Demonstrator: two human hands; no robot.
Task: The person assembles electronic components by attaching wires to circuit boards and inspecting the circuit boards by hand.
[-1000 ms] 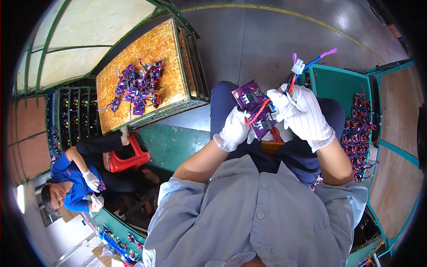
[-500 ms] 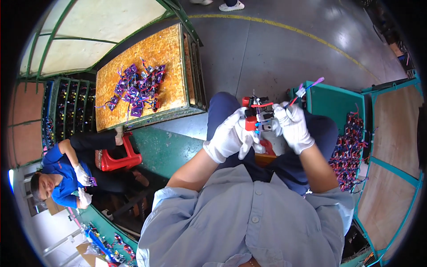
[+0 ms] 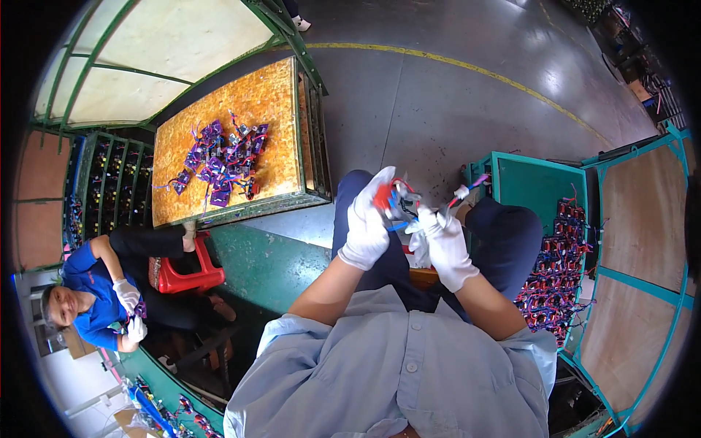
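The circuit assembly (image 3: 384, 196), with its red part and trailing wires, is up in the air between the two white-gloved hands, above the wearer's knees and nearer to the left one. The left hand (image 3: 366, 230) is half closed around it: the assembly lies against the palm side, toward the right of that hand, with the fingertips reaching up just past its far edge. Blur hides exactly where each finger presses. The right hand (image 3: 440, 244) is just beside the assembly, on its right and a little closer to the body, fingers and thumb drawn together at the wires. Beyond those fingers, the leads run up and right to a white connector (image 3: 461, 192) with a purple end (image 3: 480, 179). Well apart to the left, a pile of purple boards (image 3: 223, 157) lies on the wooden bench (image 3: 274, 95). To the right, a teal tray (image 3: 522, 175) holds many more assemblies (image 3: 556, 266).
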